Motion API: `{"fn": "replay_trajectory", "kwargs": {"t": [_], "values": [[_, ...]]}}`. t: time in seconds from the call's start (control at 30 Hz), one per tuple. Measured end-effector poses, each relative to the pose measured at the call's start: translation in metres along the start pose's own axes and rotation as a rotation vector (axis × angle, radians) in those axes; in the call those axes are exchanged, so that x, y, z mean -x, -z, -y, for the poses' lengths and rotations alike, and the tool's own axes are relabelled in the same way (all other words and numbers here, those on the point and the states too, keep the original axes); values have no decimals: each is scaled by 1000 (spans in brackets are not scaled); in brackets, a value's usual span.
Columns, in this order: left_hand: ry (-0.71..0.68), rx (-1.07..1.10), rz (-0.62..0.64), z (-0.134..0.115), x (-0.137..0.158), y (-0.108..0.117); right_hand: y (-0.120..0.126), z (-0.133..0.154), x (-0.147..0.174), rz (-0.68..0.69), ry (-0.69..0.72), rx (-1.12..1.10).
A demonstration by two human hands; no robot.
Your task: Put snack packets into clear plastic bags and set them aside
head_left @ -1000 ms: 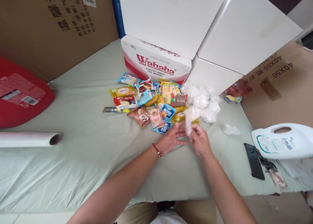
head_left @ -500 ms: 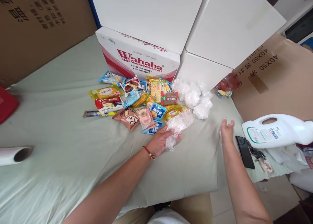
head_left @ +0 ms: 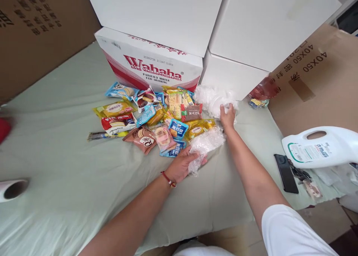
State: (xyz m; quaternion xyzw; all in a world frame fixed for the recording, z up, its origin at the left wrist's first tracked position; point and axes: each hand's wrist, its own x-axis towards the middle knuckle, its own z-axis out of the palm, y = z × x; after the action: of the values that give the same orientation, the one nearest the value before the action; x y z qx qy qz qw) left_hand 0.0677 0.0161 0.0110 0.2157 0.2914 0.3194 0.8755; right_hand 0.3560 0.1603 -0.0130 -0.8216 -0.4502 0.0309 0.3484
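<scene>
So the left hand [head_left: 183, 163] has a crumpled wad of clear plastic [head_left: 207, 146] pinched at one end, thumb over the top, with the wad lying toward the table's near edge, right up against the front of the snack packets [head_left: 155, 116]. The right hand [head_left: 228, 116] is out at the plastic heap [head_left: 211, 95], toward the far edge of the table [head_left: 69, 155], in front of the white boxes [head_left: 237, 73]. Its fingers are a bit spread and look like they're on the heap, but honestly can't tell if they've closed on anything. Can't see whether there's something inside the wad either. For doing this bit well, I'd keep the left pinch light, since that thin stuff probably crushes and clings easily. With the right, I'd go for one loose fold using just the fingertips, because a full grab would likely drag half the heap along. Watch the yellow packet [head_left: 198, 129] too, it sits just beside the wad and could get snagged.
</scene>
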Motion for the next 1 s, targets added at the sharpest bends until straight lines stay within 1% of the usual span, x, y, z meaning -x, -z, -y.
{"fn": "replay_trajectory", "kwargs": {"t": [0.1, 0.17, 0.27, 0.3, 0.37, 0.43, 0.47, 0.5, 0.53, 0.57, 0.6, 0.63, 0.67, 0.7, 0.77, 0.83, 0.9, 0.97, 1.0], "values": [[-8, 8, -5, 0, -1, 0, -8, 8, -5, -23, -24, 42], [-17, 10, -5, 1, -1, 1, -9, 12, -4, -41, -21, 56], [-11, -4, 6, 1, 0, 1, 4, 15, 0, -48, 12, 73], [-15, -7, 10, 1, 1, 1, 13, 13, 2, -51, 32, 77], [-34, -8, 20, 1, 1, 0, 41, 6, 9, -103, 128, 78], [-53, -15, 33, 0, 2, 0, 75, -8, 21, -231, 264, 73], [-59, -17, 38, 0, 3, -1, 92, -18, 29, -307, 296, 70], [-62, -16, 39, 0, 3, -1, 105, -27, 38, -367, 259, 71], [-62, -15, 39, 0, 3, -1, 115, -36, 48, -387, 166, 81], [-61, -14, 40, -1, 3, -1, 119, -44, 59, -353, 63, 95], [-57, -13, 42, -1, 3, -1, 117, -49, 68, -293, -12, 105], [-51, -14, 45, -1, 3, -1, 110, -51, 76, -224, -60, 111], [-45, -18, 50, -1, 4, -1, 99, -50, 81, -153, -72, 113], [-38, -21, 56, -1, 4, 0, 85, -46, 82, -96, -54, 112], [-28, -22, 63, -1, 4, 1, 55, -32, 72, -11, -7, 114], [-19, -14, 67, -1, 5, 1, 35, -16, 50, 44, 7, 122], [-16, -4, 70, -1, 6, 2, 31, -7, 27, 83, -11, 123], [-21, -15, 79, 0, 7, 3, 44, -5, 16, 112, -33, 124], [-27, -26, 83, 1, 7, 3, 54, -7, 18, 99, -42, 117]]}}
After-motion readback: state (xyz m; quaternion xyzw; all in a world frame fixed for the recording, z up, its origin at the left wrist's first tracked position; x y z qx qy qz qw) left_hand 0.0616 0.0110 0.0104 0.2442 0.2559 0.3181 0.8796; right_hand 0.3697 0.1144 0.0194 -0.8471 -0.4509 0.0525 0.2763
